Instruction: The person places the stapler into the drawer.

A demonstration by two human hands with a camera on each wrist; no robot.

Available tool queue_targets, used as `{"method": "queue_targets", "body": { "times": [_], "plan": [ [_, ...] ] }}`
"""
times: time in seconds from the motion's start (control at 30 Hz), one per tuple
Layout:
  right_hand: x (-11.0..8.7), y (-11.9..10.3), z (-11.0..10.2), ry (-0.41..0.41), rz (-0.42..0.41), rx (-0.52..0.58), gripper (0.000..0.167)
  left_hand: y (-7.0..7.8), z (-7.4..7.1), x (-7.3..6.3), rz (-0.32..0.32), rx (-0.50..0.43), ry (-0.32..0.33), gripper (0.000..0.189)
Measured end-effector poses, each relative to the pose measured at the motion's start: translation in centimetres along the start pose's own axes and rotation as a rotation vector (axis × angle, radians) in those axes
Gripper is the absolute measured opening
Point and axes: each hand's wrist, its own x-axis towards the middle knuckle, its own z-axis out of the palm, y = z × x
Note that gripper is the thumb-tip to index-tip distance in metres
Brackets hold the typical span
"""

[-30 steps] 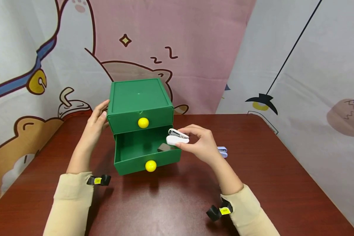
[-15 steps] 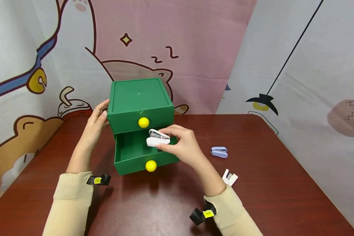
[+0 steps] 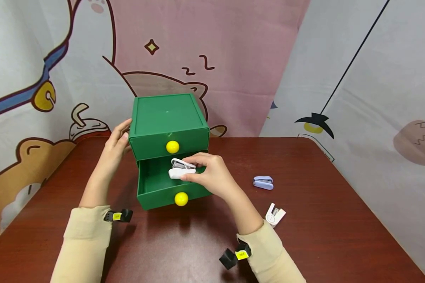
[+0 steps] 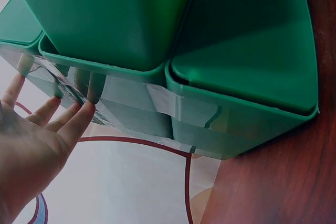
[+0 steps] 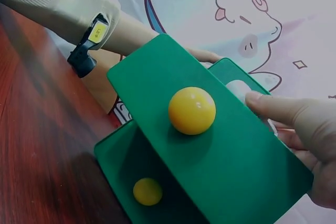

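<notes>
A green drawer cabinet (image 3: 168, 112) with yellow knobs stands on the table, its middle drawer (image 3: 159, 199) pulled out. My right hand (image 3: 214, 173) pinches a small white stapler (image 3: 177, 173) between thumb and fingers, over the inside of that drawer. In the right wrist view the drawer front hides most of the stapler (image 5: 239, 88). My left hand (image 3: 114, 153) rests against the cabinet's left side. Seen from the left wrist, the fingers of the left hand (image 4: 39, 140) are spread and fairly straight, with fingertips on the cabinet wall.
To the right on the brown table (image 3: 322, 196) lies a lavender stapler (image 3: 263, 182). Nearer to me is a small white V-shaped item (image 3: 275, 215), possibly another stapler, beside my right forearm. A patterned curtain (image 3: 248, 59) hangs behind the table.
My right hand has carried the white stapler leftward from the drawer's right edge, then slightly down over its inside. A grey item in the drawer is now hidden. My left hand has stayed put.
</notes>
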Motion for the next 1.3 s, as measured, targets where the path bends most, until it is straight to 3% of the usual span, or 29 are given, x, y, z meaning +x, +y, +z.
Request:
{"method": "queue_targets", "body": {
  "times": [0.6,0.97,1.3],
  "plan": [
    [0.3,0.2,-0.2,-0.129,0.205,-0.024,0.037,-0.1,0.0,0.1,0.006,0.000,0.000,0.051],
    [-0.2,0.7,-0.5,-0.052,0.082,0.082,0.036,-0.2,0.0,0.1,0.012,-0.018,-0.004,0.050],
    [-1.6,0.8,-2.6,0.017,-0.041,0.119,0.032,-0.1,-0.1,0.1,0.000,-0.011,-0.006,0.050]
  ]
}}
